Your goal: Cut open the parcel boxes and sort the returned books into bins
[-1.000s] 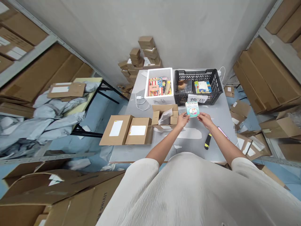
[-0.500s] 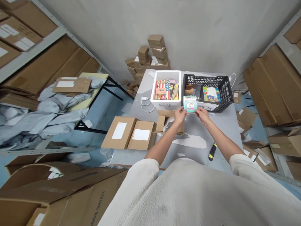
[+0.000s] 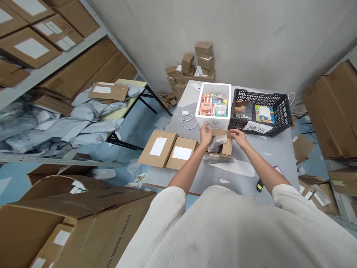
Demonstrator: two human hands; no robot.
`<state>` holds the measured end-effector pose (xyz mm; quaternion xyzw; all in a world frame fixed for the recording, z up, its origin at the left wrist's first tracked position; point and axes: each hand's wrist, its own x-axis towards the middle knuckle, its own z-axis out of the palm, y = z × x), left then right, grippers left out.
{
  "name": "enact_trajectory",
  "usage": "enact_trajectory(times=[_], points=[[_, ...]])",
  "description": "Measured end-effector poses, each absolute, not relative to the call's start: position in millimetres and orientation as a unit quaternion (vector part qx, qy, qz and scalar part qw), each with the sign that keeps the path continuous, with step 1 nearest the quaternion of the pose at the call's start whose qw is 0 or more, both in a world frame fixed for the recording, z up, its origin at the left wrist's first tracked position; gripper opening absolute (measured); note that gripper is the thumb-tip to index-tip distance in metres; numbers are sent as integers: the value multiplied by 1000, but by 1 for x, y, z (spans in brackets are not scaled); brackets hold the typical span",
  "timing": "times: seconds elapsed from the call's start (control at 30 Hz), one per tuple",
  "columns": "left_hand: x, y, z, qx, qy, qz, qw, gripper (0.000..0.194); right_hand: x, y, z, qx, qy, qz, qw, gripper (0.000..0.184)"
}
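Note:
A small opened cardboard box [image 3: 228,148] sits on the table in front of the white foam bin, with crumpled pale packing paper [image 3: 217,142] inside. My left hand [image 3: 205,136] is closed on its left back edge. At its right back corner, my right hand [image 3: 239,138] pinches the cardboard with thumb and fingers. The small green-and-white book [image 3: 220,110] lies on other books in the white foam bin [image 3: 200,118]. To the right stands a black plastic crate [image 3: 283,111] with a dark book [image 3: 243,110] and a colourful book [image 3: 264,114].
Two closed, labelled cartons [image 3: 157,149] lie left of the box. A black-and-yellow box cutter [image 3: 260,185] and a partly hidden phone [image 3: 279,170] are near my right forearm. A white charger with cable [image 3: 186,112] lies left of the bin. Grey mailing bags [image 3: 92,111] cover a side table.
The green-and-white book has gone from my hands into the white foam bin. Both hands have come down to the opened cardboard box. The view has turned left.

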<state>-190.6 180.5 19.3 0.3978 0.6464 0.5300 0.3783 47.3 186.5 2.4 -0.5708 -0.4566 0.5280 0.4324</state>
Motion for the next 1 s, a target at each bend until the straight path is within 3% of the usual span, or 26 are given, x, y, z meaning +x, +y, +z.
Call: enact_trajectory(times=[0.2, 0.37, 0.43, 0.57, 0.63, 0.8, 1.0], points=[[-218, 149, 11, 384, 680, 485, 395, 34, 62, 160, -8, -641, -425, 491, 409, 33], [-234, 127, 5, 408, 694, 429, 410, 14, 62, 134, -13, -671, -429, 461, 391, 30], [-245, 116, 3, 422, 687, 405, 431, 20, 62, 122, -15, -676, -432, 465, 375, 32], [-268, 95, -3, 491, 638, 308, 507, 58, 64, 100, -20, -679, -397, 521, 331, 39], [-274, 90, -6, 539, 622, 245, 513, 67, 63, 93, -23, -677, -373, 548, 320, 43], [-261, 95, -21, 557, 671, 220, 438, 55, 59, 81, -27, -680, -357, 548, 331, 54], [-244, 99, -39, 507, 744, 246, 358, 62, 56, 70, -33, -679, -392, 522, 335, 52]])
